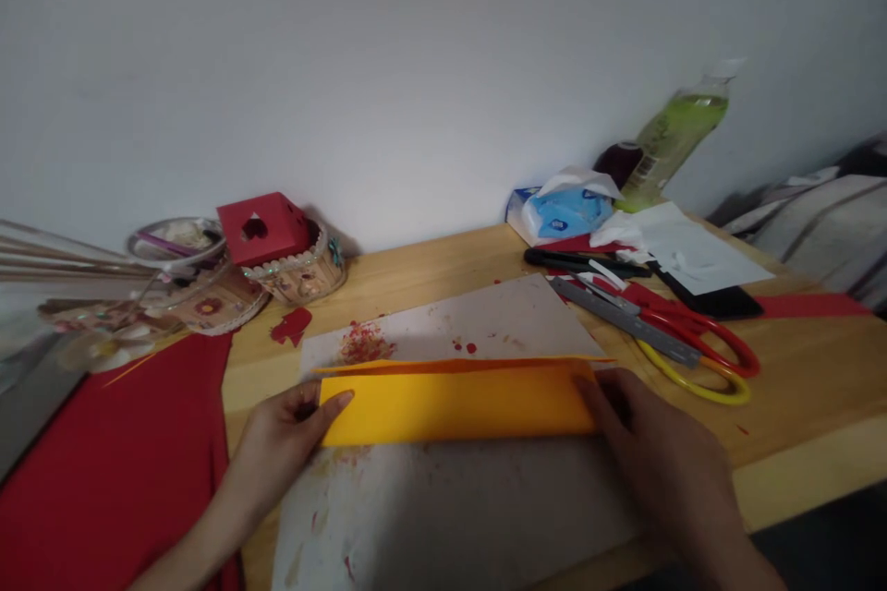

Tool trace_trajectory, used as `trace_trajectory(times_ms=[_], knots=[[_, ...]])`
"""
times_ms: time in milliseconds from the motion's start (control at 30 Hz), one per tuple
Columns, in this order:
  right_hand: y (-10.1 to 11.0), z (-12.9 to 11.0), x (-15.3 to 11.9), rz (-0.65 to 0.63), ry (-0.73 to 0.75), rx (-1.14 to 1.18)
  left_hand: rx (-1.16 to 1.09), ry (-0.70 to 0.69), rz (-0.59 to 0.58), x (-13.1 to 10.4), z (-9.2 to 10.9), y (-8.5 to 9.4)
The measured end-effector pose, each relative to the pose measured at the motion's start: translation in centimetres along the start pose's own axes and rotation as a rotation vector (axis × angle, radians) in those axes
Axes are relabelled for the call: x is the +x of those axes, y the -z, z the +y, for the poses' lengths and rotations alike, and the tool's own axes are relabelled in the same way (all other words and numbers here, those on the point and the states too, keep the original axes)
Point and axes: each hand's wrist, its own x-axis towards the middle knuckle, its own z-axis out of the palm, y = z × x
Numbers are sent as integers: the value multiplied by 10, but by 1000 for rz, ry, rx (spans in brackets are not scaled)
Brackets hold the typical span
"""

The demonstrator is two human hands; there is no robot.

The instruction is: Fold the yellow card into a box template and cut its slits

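A folded sheet of yellow-orange paper (457, 406) is held level between my hands, its fold toward me and its loose edges slightly parted at the top. My left hand (284, 434) pinches the left end, thumb on the front face. At the right end, my right hand (658, 443) grips the paper with its thumb in front; its other fingers are mostly hidden. Beneath the paper lies a stained pale board (443, 517), with a small heap of red and yellow paper scraps (367, 343) beyond the fold.
Red-handled and yellow-handled scissors (713, 346) lie at right beside a grey ruler (624, 319). Behind stand a tissue pack (568, 208) and a green drink bottle (675, 143). Decorated baskets (297, 277), one holding a red paper box (263, 226), stand left; red paper (125, 462) lies nearer.
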Motion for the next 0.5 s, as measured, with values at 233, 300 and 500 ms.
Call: trace_trajectory(times_ms=[233, 300, 500], knots=[[-3, -15, -4, 90, -164, -45, 353, 117, 13, 16, 4, 0], [-6, -13, -12, 319, 57, -72, 401, 128, 10, 17, 7, 0], [-5, -6, -31, 360, 785, -274, 446, 135, -7, 19, 9, 0]])
